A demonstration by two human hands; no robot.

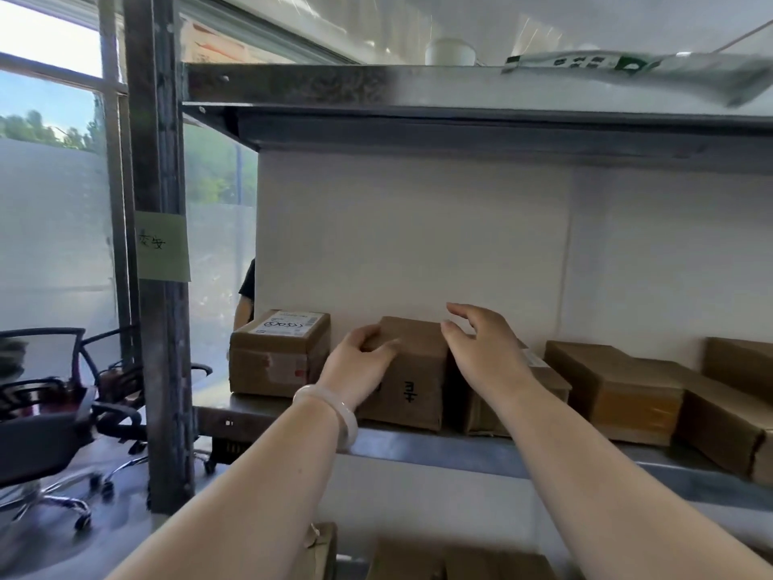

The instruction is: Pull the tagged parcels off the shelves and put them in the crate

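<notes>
The step in hand looks like taking a box (412, 370) off the shelf (460, 447). The left hand (364, 362) curls over the box's top left corner; the right hand (481, 345), fingers spread and empty, hovers at its right edge. Next, the right hand should close so both can lift.

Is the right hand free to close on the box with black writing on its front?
Probably yes: the right hand hovers open at the marked box's right top edge, nothing between them.
</notes>
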